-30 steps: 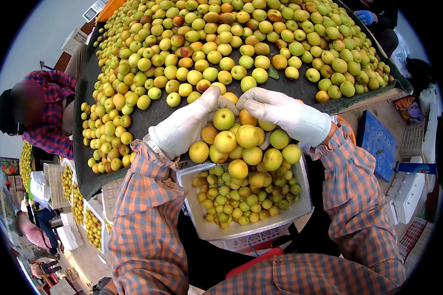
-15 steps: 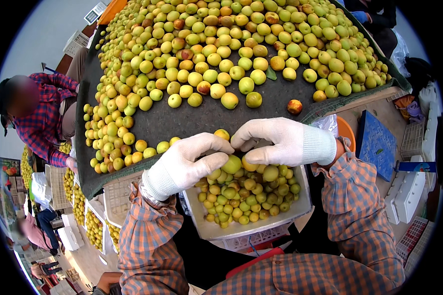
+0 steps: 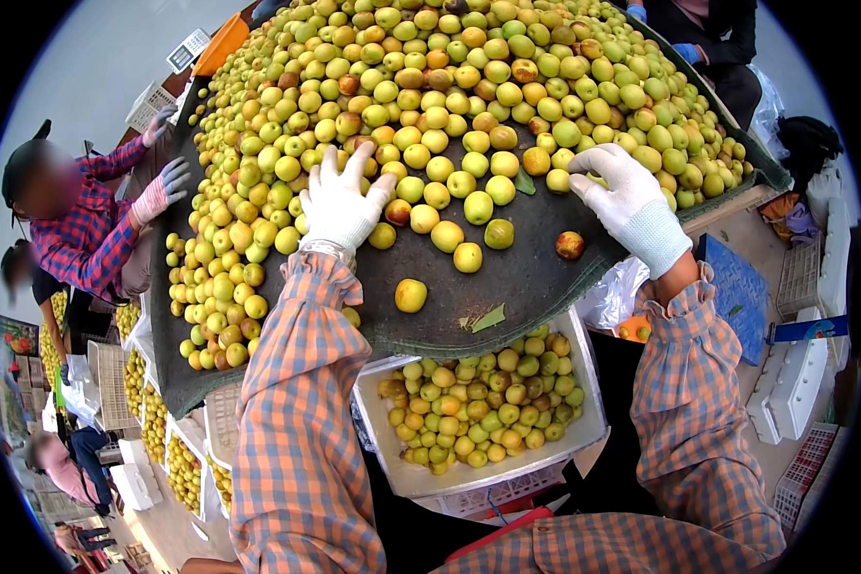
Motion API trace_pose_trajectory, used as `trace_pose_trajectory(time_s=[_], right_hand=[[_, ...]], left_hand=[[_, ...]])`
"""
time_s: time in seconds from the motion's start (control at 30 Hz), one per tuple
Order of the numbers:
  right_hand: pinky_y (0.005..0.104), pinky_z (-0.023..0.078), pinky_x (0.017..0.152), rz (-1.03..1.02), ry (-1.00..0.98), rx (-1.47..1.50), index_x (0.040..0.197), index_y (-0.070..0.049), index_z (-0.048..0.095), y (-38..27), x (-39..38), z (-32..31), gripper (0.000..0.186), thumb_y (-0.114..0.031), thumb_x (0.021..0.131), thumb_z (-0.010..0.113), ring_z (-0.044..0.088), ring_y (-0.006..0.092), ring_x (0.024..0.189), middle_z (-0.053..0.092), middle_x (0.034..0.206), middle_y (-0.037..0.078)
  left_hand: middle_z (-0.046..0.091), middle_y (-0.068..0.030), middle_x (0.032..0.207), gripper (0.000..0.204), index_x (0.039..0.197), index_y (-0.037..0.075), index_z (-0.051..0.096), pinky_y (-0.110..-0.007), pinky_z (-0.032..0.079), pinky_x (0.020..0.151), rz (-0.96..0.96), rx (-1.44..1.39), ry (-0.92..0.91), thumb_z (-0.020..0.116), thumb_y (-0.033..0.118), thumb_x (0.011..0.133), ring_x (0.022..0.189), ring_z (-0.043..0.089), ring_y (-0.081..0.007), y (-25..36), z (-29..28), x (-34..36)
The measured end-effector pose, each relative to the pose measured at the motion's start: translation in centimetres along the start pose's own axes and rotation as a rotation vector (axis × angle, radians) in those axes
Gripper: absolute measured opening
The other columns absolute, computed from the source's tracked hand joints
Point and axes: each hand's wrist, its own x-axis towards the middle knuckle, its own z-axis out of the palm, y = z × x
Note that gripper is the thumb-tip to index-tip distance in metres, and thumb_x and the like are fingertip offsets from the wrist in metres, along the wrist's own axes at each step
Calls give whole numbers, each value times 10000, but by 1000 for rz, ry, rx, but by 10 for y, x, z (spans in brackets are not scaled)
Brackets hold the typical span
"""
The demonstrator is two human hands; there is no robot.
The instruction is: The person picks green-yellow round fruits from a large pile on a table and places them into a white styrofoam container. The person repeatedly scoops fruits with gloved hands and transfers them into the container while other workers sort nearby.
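A large heap of small yellow-green fruits (image 3: 430, 77), jujube-like and some blushed red-brown, covers a dark cloth-lined sorting table (image 3: 354, 277). Over the heap's near left part, my left hand (image 3: 340, 206) in a white knit glove lies with fingers spread, touching fruits. My right hand (image 3: 627, 196), gloved alike, is at the heap's right side with fingers bent and thumb apart. Nothing shows in its grasp; its fingertips are close to a fruit (image 3: 558, 182). Below the table's near edge stands a white foam box (image 3: 588, 383) partly filled with the same fruits.
Several loose fruits and a green leaf (image 3: 488, 318) lie near the table's edge. At left, a person in a checked shirt (image 3: 81, 225) reaches to the heap. An orange scoop (image 3: 222, 43), a blue board (image 3: 737, 287), foam boxes (image 3: 799, 383) and a plastic crate (image 3: 113, 383) surround the table.
My hands have parted from above the foam box and reached forward onto the heap. The fruits near them are gone from my fingers. The person at left has raised both hands.
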Motion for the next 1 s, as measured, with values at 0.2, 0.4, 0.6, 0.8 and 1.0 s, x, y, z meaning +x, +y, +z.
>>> trace_pose_trajectory(time_s=[0.2, 0.4, 0.6, 0.8, 1.0], right_hand=[[429, 509, 884, 67, 146, -364, 1068, -96, 686, 30, 5, 0, 301, -331, 881, 675, 620, 331, 1047, 623, 1140, 124], [445, 507, 910, 55, 34, -321, 1170, -144, 635, 27, 5, 14, 368, -378, 887, 656, 595, 324, 1125, 599, 1212, 120], [472, 403, 1051, -24, -6, -541, 1354, -152, 553, 26, 9, 39, 559, -450, 889, 645, 522, 346, 1255, 525, 1367, 220], [466, 441, 1020, -169, -182, -386, 1414, -135, 475, -4, 5, 47, 603, -427, 907, 621, 605, 390, 1146, 461, 1466, 178], [369, 516, 894, -70, -369, 369, 1195, -36, 658, -25, 9, 18, 392, -348, 980, 555, 672, 313, 996, 701, 1071, 154]], left_hand=[[352, -182, 1557, 639, 1475, 321, 444, -557, 316, 1127, 377, 59, -180, 570, 576, 903, 1408, 337, -445, 57, -7, -35], [527, -202, 1389, 352, 1275, 114, 633, -403, 414, 1078, 397, -499, -142, 591, 276, 964, 1271, 525, -348, 28, -64, -82], [626, -153, 1191, 304, 1211, 54, 647, -354, 449, 1004, -65, -660, 3, 545, 251, 1004, 1129, 601, -291, -35, -46, -98], [636, -119, 1168, 374, 1260, 77, 628, -320, 477, 918, -114, -675, -129, 521, 339, 1016, 1031, 610, -222, -19, -36, -108], [620, -43, 1066, 457, 1335, 59, 565, -254, 461, 782, -280, -900, -186, 488, 400, 1040, 838, 523, -114, -22, -50, -112]])
